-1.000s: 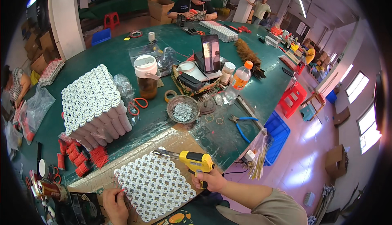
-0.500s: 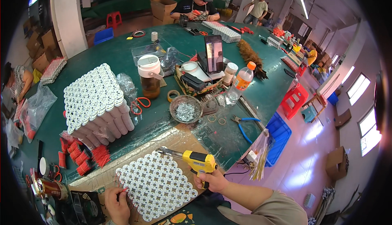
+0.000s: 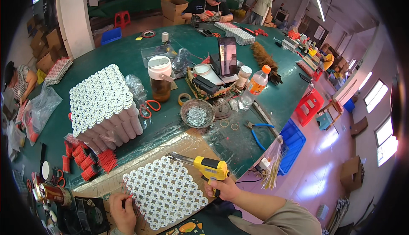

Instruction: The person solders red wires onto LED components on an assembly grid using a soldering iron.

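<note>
A yellow and black soldering gun (image 3: 211,168) is gripped in my right hand (image 3: 226,188), its long metal nozzle pointing left over the far edge of a flat grid of white ring-topped round pieces (image 3: 164,192). That grid lies on a brown board (image 3: 104,186) in front of me. My left hand (image 3: 122,213) is at the grid's left edge, thumb and fingers pinching a thin red wire (image 3: 129,196). More thin wires show along that edge.
Left stands a stack of ring-topped cylinders (image 3: 102,103), with red wire bundles (image 3: 83,158) before it. Beyond the board are a metal bowl (image 3: 197,114), red scissors (image 3: 149,109), blue-handled pliers (image 3: 257,132), a jug (image 3: 160,77) and an orange-capped bottle (image 3: 255,88). A co-worker (image 3: 208,7) sits across the table.
The whole view has shifted slightly right. Both hands keep nearly the same places on the grid and the soldering gun. A standing person at the back has turned and stepped left.
</note>
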Demonstrator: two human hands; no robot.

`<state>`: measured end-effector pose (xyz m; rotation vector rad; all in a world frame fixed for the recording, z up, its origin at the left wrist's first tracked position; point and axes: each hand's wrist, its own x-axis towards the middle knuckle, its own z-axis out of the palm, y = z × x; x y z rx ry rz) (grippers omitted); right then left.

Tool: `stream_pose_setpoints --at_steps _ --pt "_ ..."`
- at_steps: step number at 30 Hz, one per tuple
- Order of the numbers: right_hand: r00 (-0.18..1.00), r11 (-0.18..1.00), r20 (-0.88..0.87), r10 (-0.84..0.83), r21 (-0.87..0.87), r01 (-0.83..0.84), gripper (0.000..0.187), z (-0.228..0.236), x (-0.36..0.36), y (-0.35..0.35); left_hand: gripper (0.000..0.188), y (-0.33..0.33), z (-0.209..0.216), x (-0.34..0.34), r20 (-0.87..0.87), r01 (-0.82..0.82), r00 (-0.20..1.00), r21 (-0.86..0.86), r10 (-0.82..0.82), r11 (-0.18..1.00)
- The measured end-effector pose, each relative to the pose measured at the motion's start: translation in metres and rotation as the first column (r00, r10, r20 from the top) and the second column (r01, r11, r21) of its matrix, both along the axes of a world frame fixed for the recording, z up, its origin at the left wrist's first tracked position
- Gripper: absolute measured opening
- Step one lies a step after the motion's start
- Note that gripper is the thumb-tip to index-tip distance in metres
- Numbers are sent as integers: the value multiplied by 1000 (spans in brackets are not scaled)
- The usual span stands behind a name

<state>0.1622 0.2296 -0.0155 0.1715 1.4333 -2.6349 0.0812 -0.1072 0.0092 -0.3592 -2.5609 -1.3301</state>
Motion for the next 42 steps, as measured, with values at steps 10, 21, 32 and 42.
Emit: stream_pose_setpoints --at_steps 10,21,32,42 --pt "1000 1000 27 -5 29 5 41 3 0 1 11 -4 -1 -2 -75 -3 997 -30 1 1000" --pt "999 998 19 -39 -48 40 46 3 -1 -2 11 -8 -4 -4 -83 -14 996 15 15 1000" --pt "997 995 10 -75 -64 75 49 1 1 -3 8 -11 -8 -7 -72 -81 994 45 84 996" --pt "996 996 -16 -82 -29 82 49 4 1 -6 9 -14 -14 -8 -71 -73 995 33 75 997"
